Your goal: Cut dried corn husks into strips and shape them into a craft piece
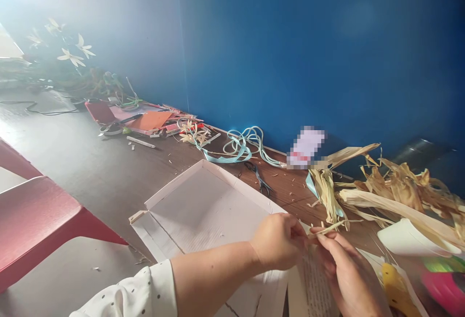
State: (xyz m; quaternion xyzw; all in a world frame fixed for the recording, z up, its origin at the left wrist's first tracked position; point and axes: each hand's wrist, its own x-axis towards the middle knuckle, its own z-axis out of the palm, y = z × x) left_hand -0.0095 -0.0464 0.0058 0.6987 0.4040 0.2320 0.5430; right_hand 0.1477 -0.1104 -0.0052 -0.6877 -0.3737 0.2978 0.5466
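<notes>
A red, smooth-surfaced object with angled sides fills the lower left of the frame, beneath cream, star-petaled flowers hazed by glare at upper left. Left of center, red and orange paper pieces lie piled along the foot of a deep blue wall, and a white sleeve with dark dots enters at the bottom edge. Near the center, a small bunch of cream flowers lies beside a looped pale-blue cord; below them rests a shallow white cardboard tray, with dark-handled scissors just beyond its far side. Right of center, the left hand reaches over the tray, its fingertips pinching the left end of a thin, pale-tan strip of dried husk. The right hand, at lower right of center, grips the same strip between thumb and finger, its free end pointing right. Farther right, dried tan husks spread in a loose heap, above a white cup on its side and a yellow-bodied tool at lower right.
</notes>
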